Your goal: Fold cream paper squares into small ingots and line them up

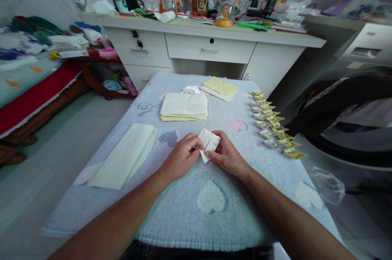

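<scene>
A small piece of folded white paper [208, 141] is held up between both hands over the cloth-covered table. My left hand [184, 154] pinches its left edge with thumb and fingers. My right hand [228, 154] grips the right side, its thumb pressed on the lower face. Beyond the hands lies a stack of cream paper sheets [183, 105], with yellowish sheets at the bottom. A long folded pile of pale paper [125, 156] rests left of my left hand. At the right edge stand two rows of small folded paper boats [272, 119], yellow and whitish.
The table wears a blue cloth [180, 223] with heart patterns. Yellow and white sheets [219, 87] and crumpled white paper [190, 89] lie at its far side. A cluttered white desk [211, 50] stands behind, a bed [36, 84] left, a washing machine [367, 47] right.
</scene>
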A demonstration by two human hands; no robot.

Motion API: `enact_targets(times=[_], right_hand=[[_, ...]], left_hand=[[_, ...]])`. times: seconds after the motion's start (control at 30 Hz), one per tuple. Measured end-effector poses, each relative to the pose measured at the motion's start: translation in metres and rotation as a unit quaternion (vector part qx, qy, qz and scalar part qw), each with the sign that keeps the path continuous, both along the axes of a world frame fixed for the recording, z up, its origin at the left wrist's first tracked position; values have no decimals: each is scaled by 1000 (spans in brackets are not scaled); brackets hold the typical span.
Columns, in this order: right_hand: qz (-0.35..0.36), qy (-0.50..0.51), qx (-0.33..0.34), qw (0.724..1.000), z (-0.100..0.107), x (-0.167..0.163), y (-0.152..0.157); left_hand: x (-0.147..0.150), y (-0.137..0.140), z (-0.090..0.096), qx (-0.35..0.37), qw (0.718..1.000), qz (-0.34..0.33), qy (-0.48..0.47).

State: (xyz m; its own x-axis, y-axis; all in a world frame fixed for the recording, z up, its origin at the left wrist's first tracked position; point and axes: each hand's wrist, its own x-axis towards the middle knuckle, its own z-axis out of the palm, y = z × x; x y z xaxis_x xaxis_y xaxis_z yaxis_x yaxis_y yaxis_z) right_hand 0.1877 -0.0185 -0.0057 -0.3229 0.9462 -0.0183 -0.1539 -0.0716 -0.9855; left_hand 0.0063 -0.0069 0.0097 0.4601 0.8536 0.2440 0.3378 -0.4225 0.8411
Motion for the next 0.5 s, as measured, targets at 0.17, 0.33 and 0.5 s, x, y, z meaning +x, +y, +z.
enact_targets(times=[0.17,0.33,0.5], right_hand=[[0,-14,-6,1000,0,0,0],[-10,-38,-2,999,0,0,0],[-25,-62,18,998,-7,1,0]], left_hand=[[0,0,-1,2,1000,2,7],[-1,0,-1,27,998,-12,55],[-3,-2,1,36,996,-23,75]])
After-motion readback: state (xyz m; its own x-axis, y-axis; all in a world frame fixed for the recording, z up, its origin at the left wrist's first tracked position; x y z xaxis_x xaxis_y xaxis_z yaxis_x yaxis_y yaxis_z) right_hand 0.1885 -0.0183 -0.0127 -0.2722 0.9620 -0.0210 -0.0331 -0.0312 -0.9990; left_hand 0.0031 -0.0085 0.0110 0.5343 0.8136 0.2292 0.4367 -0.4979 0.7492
